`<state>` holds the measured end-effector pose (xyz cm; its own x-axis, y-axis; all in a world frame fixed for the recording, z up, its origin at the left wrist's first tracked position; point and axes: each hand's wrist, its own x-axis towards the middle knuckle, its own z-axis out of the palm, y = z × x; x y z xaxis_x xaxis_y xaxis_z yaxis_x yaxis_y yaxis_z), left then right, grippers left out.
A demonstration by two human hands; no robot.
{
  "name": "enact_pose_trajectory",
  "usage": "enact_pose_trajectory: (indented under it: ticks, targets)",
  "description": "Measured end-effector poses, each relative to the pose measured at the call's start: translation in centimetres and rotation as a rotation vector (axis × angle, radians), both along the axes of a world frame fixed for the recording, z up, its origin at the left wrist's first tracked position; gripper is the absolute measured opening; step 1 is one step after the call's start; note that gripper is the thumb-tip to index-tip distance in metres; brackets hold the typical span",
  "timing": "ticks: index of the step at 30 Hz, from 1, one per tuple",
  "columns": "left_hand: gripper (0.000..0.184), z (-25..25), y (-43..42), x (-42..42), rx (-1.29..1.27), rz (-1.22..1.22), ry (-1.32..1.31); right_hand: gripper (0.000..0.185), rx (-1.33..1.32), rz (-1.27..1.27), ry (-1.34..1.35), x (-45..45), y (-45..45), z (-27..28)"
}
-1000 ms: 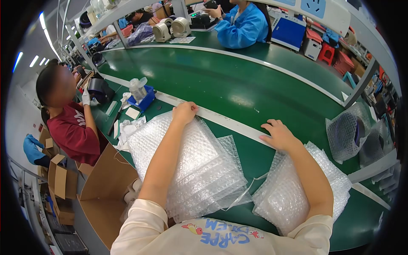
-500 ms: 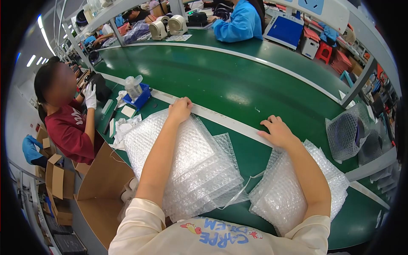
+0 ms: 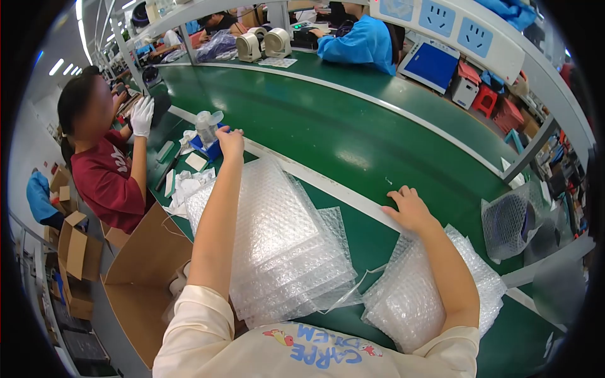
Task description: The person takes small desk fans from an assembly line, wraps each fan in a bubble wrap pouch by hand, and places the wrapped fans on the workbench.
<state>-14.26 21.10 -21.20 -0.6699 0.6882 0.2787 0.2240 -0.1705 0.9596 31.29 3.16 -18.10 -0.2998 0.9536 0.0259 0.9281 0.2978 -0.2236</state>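
Note:
My left hand (image 3: 231,143) is beside a blue bin (image 3: 211,151) that holds a clear bottle (image 3: 205,129). Its fingers are bent, thumb and forefinger apart, with nothing seen between them. Below it, a fanned stack of bubble-wrap bags (image 3: 277,220) lies on the green bench under my left forearm. My right hand (image 3: 406,208) rests at the white strip, fingers spread and holding nothing. A second pile of bubble-wrap bags (image 3: 409,296) lies under my right forearm.
At the left, a co-worker in a red shirt (image 3: 110,170) raises gloved hands. An open cardboard box (image 3: 142,271) stands at the lower left. Wrapped items (image 3: 510,220) sit at the right. Across the bench (image 3: 328,138) is a person in blue (image 3: 359,44).
My left hand has moved off the top of the bag stack, left and forward to the blue bin. My right hand has stayed nearly still. The co-worker's gloved hands have risen.

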Motion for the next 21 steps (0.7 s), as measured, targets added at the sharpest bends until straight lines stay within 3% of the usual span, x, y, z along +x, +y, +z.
enact_pose_trajectory:
  ticks: [2,3,5,11,14,21]
  targets:
    - [0.025,-1.6,-0.1,-0.7,0.003,0.195,0.384,0.048,0.005,0.008,-0.019,0.1,0.2,0.3]
    - [0.024,-3.2,-1.4,-0.1,-0.022,0.138,0.448,0.048,0.006,0.008,-0.024,0.1,0.1,0.3]
    - [0.021,-3.5,-2.6,0.9,-0.278,0.009,0.489,0.049,0.008,-0.002,-0.026,0.3,0.0,0.5]
    - [0.018,-3.1,-2.7,1.2,-0.186,-0.063,0.362,0.048,0.005,-0.016,-0.027,0.4,0.3,0.1]
    - [0.016,-2.3,-3.4,1.5,-0.186,-0.099,0.511,0.046,0.009,-0.02,-0.05,0.4,0.3,0.3]
    - [0.012,-2.2,-3.1,1.6,-0.471,-0.131,0.52,0.043,-0.015,-0.05,-0.055,0.3,0.3,0.5]
